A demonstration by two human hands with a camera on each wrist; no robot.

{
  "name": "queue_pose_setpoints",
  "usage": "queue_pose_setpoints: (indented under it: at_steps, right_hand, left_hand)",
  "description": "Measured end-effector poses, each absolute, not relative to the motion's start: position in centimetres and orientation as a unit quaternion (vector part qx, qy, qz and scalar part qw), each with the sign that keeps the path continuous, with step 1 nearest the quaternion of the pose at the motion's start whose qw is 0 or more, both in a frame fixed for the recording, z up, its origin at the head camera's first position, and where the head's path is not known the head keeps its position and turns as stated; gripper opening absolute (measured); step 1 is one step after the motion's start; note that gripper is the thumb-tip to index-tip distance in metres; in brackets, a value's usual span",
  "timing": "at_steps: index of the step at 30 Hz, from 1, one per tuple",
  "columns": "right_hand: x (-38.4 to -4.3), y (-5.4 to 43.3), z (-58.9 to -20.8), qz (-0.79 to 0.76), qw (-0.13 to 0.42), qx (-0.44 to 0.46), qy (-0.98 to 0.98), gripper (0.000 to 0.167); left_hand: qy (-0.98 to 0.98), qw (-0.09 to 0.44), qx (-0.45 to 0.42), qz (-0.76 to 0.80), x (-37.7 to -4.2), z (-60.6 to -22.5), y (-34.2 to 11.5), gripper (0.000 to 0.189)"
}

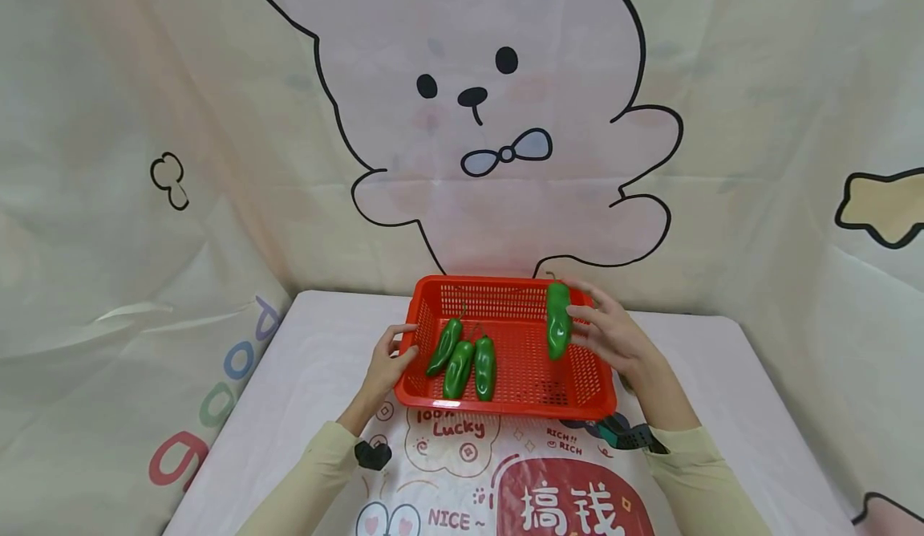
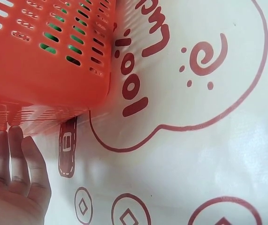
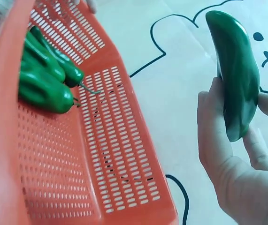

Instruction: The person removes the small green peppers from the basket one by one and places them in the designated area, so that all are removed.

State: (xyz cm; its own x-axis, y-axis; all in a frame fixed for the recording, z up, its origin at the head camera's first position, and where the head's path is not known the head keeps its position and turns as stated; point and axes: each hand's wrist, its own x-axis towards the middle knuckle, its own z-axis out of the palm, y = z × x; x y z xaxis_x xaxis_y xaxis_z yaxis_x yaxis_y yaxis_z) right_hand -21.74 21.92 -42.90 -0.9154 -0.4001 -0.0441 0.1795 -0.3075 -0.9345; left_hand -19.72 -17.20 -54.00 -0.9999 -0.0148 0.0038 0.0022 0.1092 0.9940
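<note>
One held pepper point(image 1: 558, 323): over the right part of the basket point(image 1: 520, 411), roughly upright, stem at the top — clear of the mesh floor, as far as I can judge.
Feel: likely light and firm, though a hollow body could crack under a hard squeeze; the glossy skin may slip.
Best hold: around the middle, thumb opposite fingers, leaving the thin stem alone.
Right hand point(image 1: 613, 335): clamped on the pepper, digits pressing both sides; the forearm slants in from the head view's lower right.
Left hand point(image 1: 385, 366): at the basket's left end, thumb over the rim, fingertips against the outer wall — a light pinch, it seems.
Three other peppers point(image 1: 459, 369): together in the basket's left half.
</note>
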Motion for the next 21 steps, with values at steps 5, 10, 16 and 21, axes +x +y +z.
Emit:
queue_pose_setpoints:
  at_steps: [5,10,16,21]
  right_hand:
    - [-21.1,22.9,-43.3,-0.79,0.178,-0.098,0.578,0.064]
    - [-20.7,23.9,-43.8,-0.774,0.177,-0.104,0.599,0.069]
    - [-20.3,24.8,-44.3,-0.76,0.18,-0.107,0.616,0.071]
    - [-19.8,25.9,-44.6,-0.743,0.172,-0.103,0.639,0.072]
  left_hand:
    - [-0.743,0.004,0.005,-0.67,-19.7,-53.9,-17.2,0.041]
    - [-0.739,-0.007,-0.005,-0.673,-19.5,-53.1,-17.2,0.043]
    - [-0.742,-0.015,-0.014,-0.67,-18.3,-50.6,-17.1,0.042]
    - [-0.739,-0.017,-0.013,-0.673,-18.3,-50.5,-17.0,0.042]
